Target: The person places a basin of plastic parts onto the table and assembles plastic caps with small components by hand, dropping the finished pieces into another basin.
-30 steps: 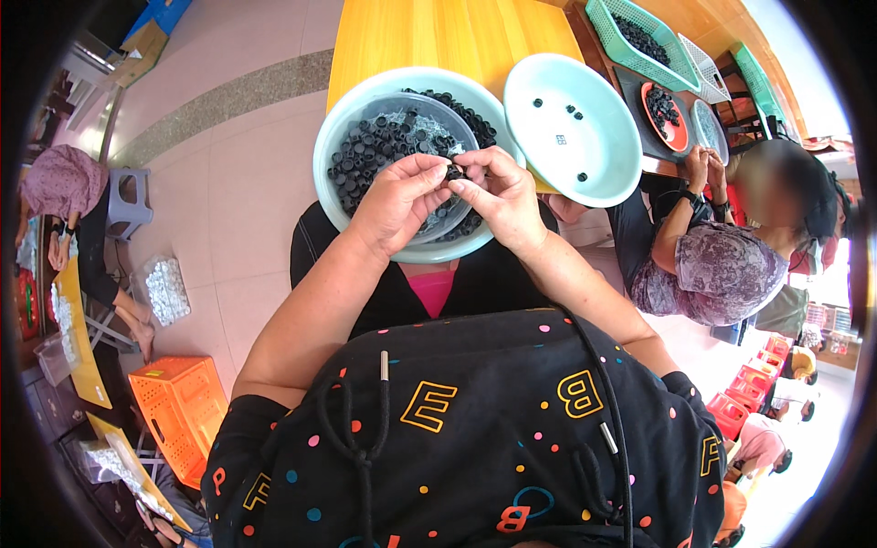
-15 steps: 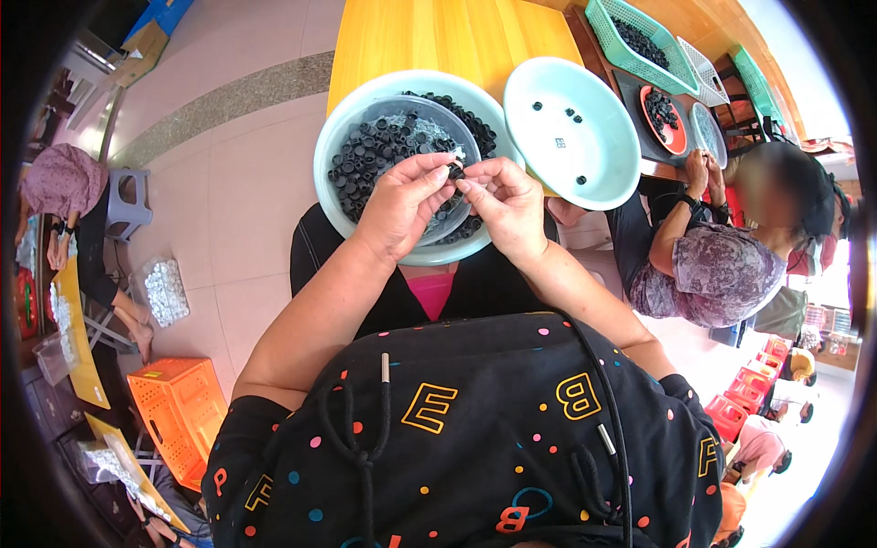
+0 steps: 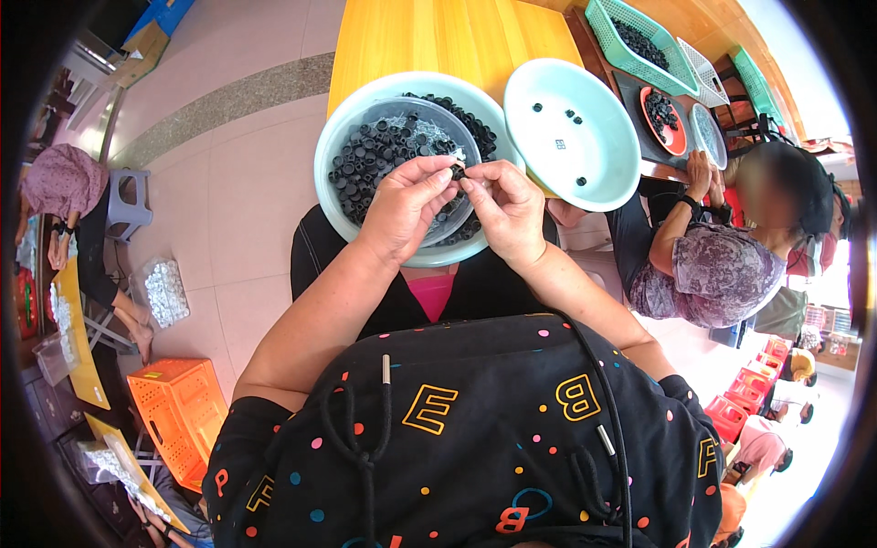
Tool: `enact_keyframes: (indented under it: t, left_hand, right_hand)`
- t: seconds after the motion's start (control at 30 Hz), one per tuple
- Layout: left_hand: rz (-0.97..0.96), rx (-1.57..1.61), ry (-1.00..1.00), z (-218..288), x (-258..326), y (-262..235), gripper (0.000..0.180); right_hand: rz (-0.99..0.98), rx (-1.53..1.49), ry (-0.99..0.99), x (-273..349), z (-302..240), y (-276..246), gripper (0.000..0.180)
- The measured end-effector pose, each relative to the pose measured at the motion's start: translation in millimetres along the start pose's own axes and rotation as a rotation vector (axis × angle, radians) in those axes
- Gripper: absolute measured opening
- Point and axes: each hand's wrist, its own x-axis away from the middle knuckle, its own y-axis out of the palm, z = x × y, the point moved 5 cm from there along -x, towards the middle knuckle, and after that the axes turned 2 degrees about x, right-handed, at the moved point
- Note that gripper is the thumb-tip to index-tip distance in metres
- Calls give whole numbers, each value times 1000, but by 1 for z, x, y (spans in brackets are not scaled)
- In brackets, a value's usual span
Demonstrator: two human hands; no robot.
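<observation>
Between my two hands, over the near right part of a clear bowl, is a small black round cap [image 3: 458,172]. My left hand [image 3: 406,205] pinches it with thumb and forefinger, and my right hand [image 3: 505,208] grips its other side the same way. Fingertips cover much of the cap. The clear bowl [image 3: 427,102] holds many black caps [image 3: 367,151] and a heap of thin clear scraps [image 3: 416,128]. It sits inside a large pale green basin [image 3: 329,137], where more black caps [image 3: 466,114] lie around it.
To the right, a second pale green basin [image 3: 607,119] has several black caps in it. Both basins overlap the yellow table [image 3: 448,36]. Further right are a green basket [image 3: 639,59] of black pieces, a red plate [image 3: 671,132] and a seated person [image 3: 722,265]. An orange crate [image 3: 178,416] stands lower left.
My hands stay nearly in place. The right fingers have shifted slightly at the cap. The co-worker's hands at the right have moved a little.
</observation>
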Motion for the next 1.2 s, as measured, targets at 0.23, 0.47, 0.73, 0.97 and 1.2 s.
enact_keyframes:
  t: [0.23, 0.47, 0.73, 0.97, 1.2]
  left_hand:
    - [-28, 39, -1, -3, -1, 0, 15]
    - [-27, 96, -23, -7, 1, 1, 16]
    - [-85, 115, 16, -8, 2, 5, 18]
    - [-42, 28, 34, -10, 5, 11, 21]
    - [62, -142, 104, -12, 14, 21, 24]
  right_hand:
    - [-51, -333, 281, 3, 13, 5, 7]
    - [-47, -510, 276, 2, 18, 9, 11]
    - [-141, -684, 326, 3, 19, 16, 30]
    - [-132, -643, 311, 1, 14, 15, 23]
    - [-119, -547, 301, 7, 27, 16, 18]
